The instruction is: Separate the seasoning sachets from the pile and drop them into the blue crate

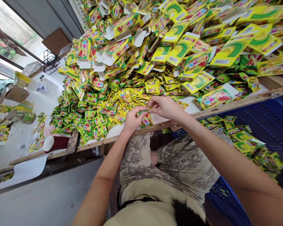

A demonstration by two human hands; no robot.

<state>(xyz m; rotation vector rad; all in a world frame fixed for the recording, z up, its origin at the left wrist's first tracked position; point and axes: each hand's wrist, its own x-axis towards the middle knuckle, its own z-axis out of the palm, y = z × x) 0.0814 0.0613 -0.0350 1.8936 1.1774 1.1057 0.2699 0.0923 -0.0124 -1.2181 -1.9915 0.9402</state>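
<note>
My left hand (133, 120) is over the table's front edge, its thumb and fingers closed in a pinch. My right hand (166, 108) meets it from the right, thumb and forefinger also pinched. Both sets of fingertips come together at the upper end of a small yellow-green packet (146, 121) with printed fruit. Fingers cover part of it, and which hand bears it is hard to see. Beyond my hands spreads a heap of small yellow sachets (126, 95) and green sachets (91, 125). A printed carton (215, 96) lies to the right of my right hand.
Many flat yellow cartons (179, 47) are piled behind the sachets. A wooden rail (160, 126) runs along the table front. A dark red cup (57, 143) lies by a phone (72, 142) at left. Blue crates (261, 125) with packets stand below right.
</note>
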